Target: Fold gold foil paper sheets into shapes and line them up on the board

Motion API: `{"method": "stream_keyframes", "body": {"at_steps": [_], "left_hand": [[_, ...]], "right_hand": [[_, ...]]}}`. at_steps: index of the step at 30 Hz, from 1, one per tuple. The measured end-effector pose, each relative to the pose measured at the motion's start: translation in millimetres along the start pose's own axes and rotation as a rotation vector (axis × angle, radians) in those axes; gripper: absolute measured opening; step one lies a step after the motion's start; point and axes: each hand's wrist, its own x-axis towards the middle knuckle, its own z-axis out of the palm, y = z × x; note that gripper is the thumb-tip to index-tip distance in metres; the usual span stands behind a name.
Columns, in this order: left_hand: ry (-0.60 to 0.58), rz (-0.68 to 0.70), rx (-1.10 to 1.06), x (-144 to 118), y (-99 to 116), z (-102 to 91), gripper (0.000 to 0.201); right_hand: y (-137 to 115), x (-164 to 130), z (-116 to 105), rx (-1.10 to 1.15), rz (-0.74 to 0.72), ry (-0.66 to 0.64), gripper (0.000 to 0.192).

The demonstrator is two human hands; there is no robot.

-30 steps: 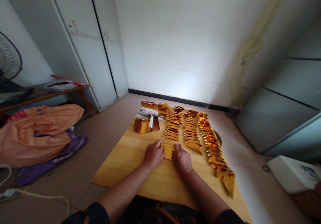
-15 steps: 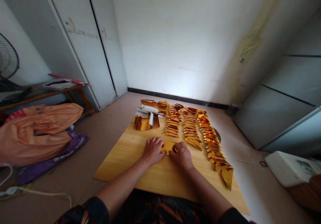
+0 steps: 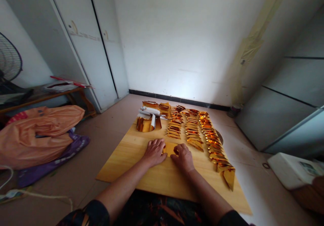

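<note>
Fingers [image 3: 159,147] pin gold paper [image 3: 170,148] mid-board [image 3: 121,165], edges distant.

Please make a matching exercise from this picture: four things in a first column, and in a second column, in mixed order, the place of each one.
1. gold paper piece
2. rows of folded gold pieces
3. orange plastic bag
4. fan

a. on the floor, left of the wooden board
b. between the left hand and right hand
c. at the far left edge, against the wall
d. on the board's far and right part

Pairs: 1-b, 2-d, 3-a, 4-c
</note>
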Motion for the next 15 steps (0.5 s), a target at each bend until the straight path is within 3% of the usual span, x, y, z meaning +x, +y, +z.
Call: {"method": "stream_keyframes", "body": {"at_steps": [9,15], "left_hand": [[-0.145,0.092,-0.030,-1,-21,-6.7,0.040],[-0.238,0.095,-0.071,3,-27,-10.4,0.050]], "right_hand": [[35,3,2,0.289,-0.233,-0.019,0.021],[42,1,-3,0.368,-0.346,-0.027,0.025]]}}
